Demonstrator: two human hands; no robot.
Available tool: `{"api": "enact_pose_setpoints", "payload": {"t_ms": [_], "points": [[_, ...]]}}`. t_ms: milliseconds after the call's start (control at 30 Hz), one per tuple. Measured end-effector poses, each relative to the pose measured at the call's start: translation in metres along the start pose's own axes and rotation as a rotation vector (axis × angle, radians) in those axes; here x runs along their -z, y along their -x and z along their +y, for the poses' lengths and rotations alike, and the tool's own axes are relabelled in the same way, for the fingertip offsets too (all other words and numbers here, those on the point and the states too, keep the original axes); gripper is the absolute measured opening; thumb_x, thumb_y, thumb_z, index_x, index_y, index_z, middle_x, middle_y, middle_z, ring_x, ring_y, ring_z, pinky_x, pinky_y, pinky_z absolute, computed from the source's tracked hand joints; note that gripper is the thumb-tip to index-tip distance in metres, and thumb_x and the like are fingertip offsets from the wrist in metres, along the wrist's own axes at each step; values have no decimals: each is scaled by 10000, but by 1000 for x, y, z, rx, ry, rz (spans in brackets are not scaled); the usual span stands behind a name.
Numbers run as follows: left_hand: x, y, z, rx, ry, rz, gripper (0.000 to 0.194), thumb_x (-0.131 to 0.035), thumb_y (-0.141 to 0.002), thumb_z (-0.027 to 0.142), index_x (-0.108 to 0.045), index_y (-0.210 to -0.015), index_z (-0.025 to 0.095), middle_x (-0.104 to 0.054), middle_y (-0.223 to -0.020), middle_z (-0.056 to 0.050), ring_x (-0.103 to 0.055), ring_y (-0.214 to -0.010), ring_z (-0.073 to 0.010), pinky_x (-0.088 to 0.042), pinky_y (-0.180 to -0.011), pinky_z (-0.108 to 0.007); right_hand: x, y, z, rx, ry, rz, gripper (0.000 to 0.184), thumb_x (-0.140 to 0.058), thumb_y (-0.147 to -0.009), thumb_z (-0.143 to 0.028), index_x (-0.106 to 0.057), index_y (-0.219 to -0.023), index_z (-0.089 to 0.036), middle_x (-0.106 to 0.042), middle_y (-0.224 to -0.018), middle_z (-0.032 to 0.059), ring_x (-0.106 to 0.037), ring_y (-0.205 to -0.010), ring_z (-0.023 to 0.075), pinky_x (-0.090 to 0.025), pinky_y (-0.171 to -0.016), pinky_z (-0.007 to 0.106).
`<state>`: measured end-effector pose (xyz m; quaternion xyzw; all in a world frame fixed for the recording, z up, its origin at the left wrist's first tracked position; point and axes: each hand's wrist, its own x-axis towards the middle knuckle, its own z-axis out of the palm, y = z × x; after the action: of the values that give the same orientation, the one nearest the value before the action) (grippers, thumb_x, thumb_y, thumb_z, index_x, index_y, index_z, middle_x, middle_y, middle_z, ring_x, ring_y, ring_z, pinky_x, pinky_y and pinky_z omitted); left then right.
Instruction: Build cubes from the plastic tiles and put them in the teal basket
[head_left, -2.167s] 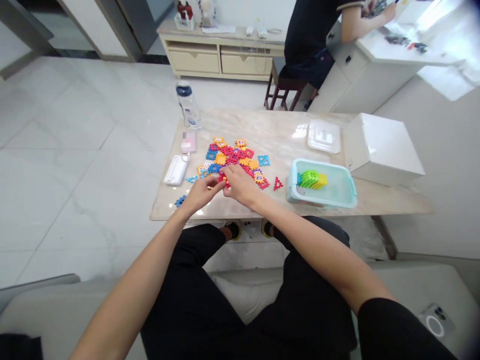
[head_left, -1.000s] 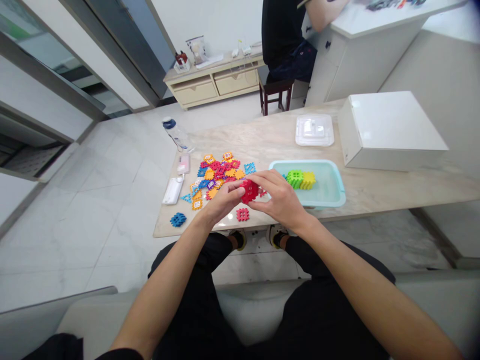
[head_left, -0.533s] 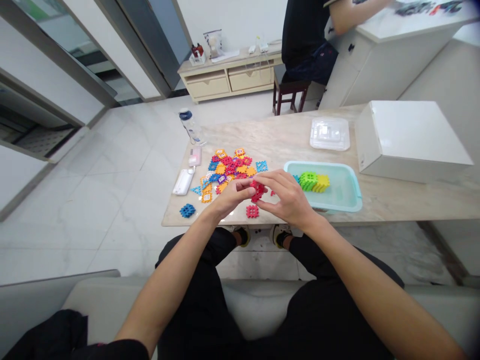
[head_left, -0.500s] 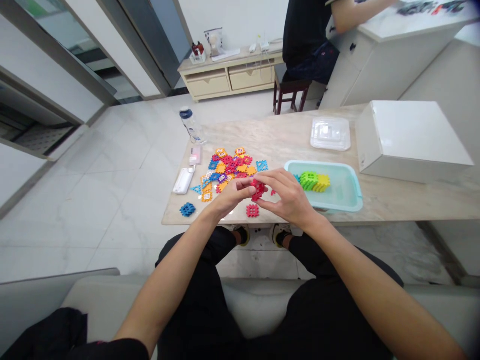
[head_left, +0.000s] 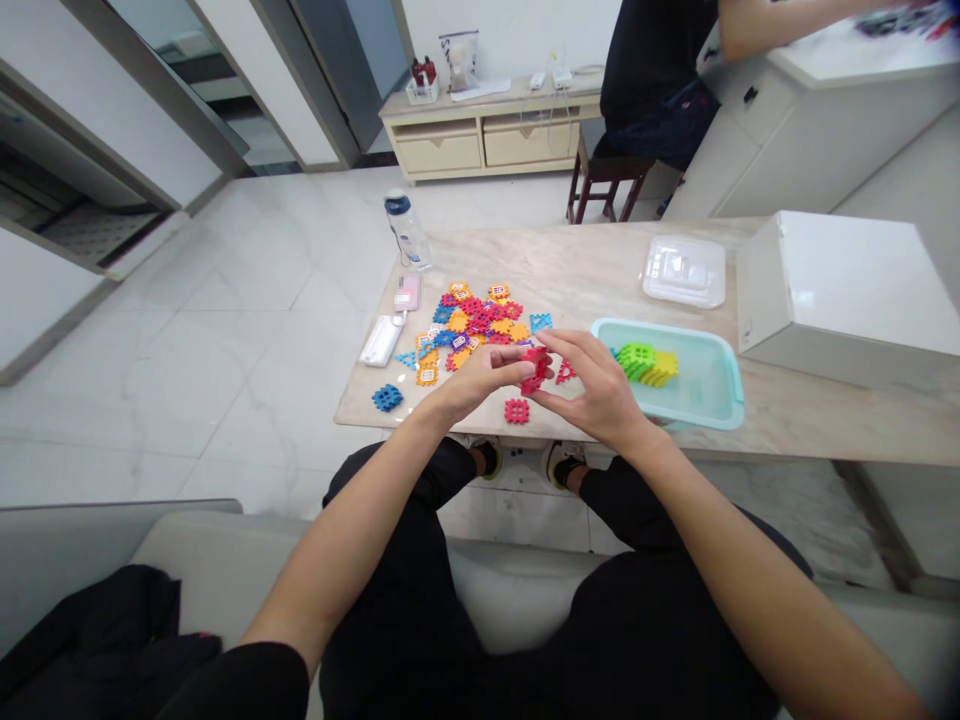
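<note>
Between my two hands, above the table's near edge, are red interlocking plastic tiles, seemingly stacked together. My left hand grips them from the left with thumb and fingers. From the right, my right hand pinches their edges. Below lies a single red square tile, and a red triangular tile shows just behind my right fingers. Beyond my hands spreads a pile of mixed tiles in red, orange, blue and purple. A stack of blue tiles sits at the table's left front.
A pale turquoise tub holds green and yellow tiles. Behind it are a clear plastic lid and a white box. A water bottle, a pink card and a white power bank line the left edge. Another person sits beyond.
The camera view has shifted, so the scene sits differently. Both hands still hold the red tiles, which are turned a little, and the red triangular tile shows more clearly.
</note>
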<state>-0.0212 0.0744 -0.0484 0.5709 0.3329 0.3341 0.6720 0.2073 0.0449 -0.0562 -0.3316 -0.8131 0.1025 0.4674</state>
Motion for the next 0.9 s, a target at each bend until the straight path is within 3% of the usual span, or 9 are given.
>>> {"api": "enact_pose_setpoints", "payload": {"t_ms": [167,333,433,667,900], "points": [[-2,2,1,22,-4,-15,577,-946,-808,719,-849,-973,175,-808,-1011,-113,-761,-983,-267,-585,-929,-388,2,2,4,-2,19,-17,485,-825,-1031,-367,-708,-1490,-265,-799,-1350,145,-754,-1238,353,-619,-1071,574],[-1,-2,-2,31,32,5,573,-974,-816,646,-859,-1137,186,-833,-1122,-121,-771,-1038,-254,-584,-993,-396,2,5,7,-53,64,-52,449,-792,-1042,-341,-724,-1481,-272,-796,-1333,143,-740,-1221,365,-607,-1065,588],[-1,-8,-7,-14,16,98,579,-1015,-778,584,-849,-1174,195,-845,-1138,-115,-774,-1032,-238,-591,-968,-376,2,7,9,-75,135,-49,425,-771,-1052,-314,-730,-1469,-242,-793,-1313,154,-725,-1208,371,-599,-1052,576],[-5,-9,-12,-107,-288,344,368,-914,-855,526,-866,-931,170,-847,-914,-89,-745,-810,-208,-570,-759,-330,-7,11,10,-155,250,-88,397,-755,-1057,-308,-729,-1446,-228,-786,-1308,157,-695,-1213,383,-584,-1045,567],[1,-8,-5,-70,-374,447,318,-859,-844,482,-866,-875,165,-852,-882,-89,-724,-775,-207,-550,-728,-331,-16,9,13,-174,222,-119,497,-763,-1065,-353,-680,-1528,-192,-767,-1369,183,-675,-1262,393,-574,-1104,586]]}}
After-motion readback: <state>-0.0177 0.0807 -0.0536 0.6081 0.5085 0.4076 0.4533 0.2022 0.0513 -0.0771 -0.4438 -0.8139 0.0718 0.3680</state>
